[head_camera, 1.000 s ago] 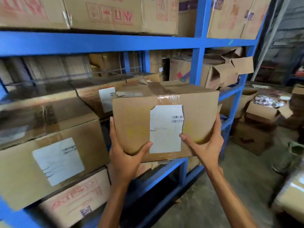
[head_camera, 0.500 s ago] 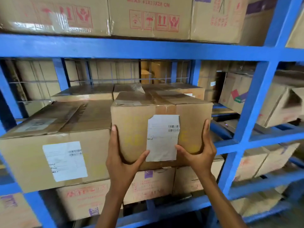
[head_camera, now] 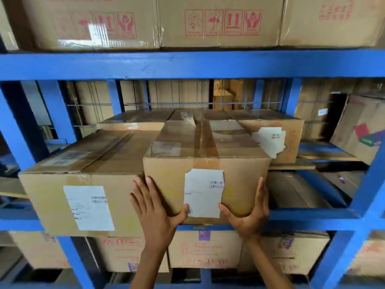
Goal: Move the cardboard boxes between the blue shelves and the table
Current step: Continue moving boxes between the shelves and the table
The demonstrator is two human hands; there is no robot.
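Observation:
A taped cardboard box [head_camera: 208, 159] with a torn white label rests on the middle level of the blue shelves [head_camera: 187, 65], its front at the shelf's front beam. My left hand [head_camera: 154, 207] lies flat against the box's lower left front, fingers straight and spread, thumb by the label. My right hand [head_camera: 250, 213] presses the lower right corner, with straight fingers up along the right edge and the thumb on the front face.
A larger labelled box [head_camera: 83, 184] stands tight against the left side. Another labelled box [head_camera: 270, 134] sits behind to the right. Boxes with red printing [head_camera: 220, 21] fill the shelf above, and more boxes [head_camera: 204, 249] the shelf below. A blue upright [head_camera: 366, 184] stands at the right.
The box has gone from being carried in front of the shelves to resting on the middle level beside the large box. My hands have slid lower on its front.

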